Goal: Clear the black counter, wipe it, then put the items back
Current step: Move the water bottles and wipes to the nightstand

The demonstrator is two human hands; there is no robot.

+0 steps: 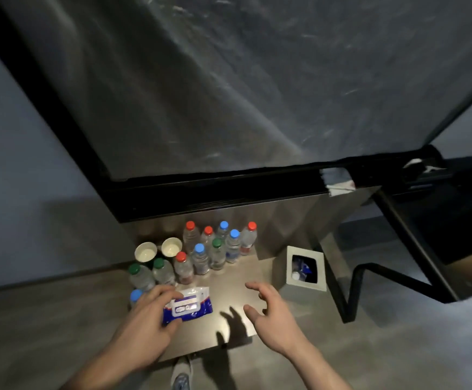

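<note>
The left hand (147,319) is gripping a blue and white pack of wipes (188,305), fingers curled over its near-left end and thumb under its front edge, holding it just above the near part of the worktop (229,280). The right hand (268,311) is hovering to the right of the pack, holding nothing, its fingers spread and loosely bent, and it is casting a shadow on the surface below. Behind the pack, a cluster of small water bottles (215,249) with red, blue and green caps is standing upright toward the back-left of the worktop. Two paper cups (158,250) are sitting side by side, just left of the bottles. A grey square bin (303,268) is standing at the right edge, with a bottle inside.
</note>
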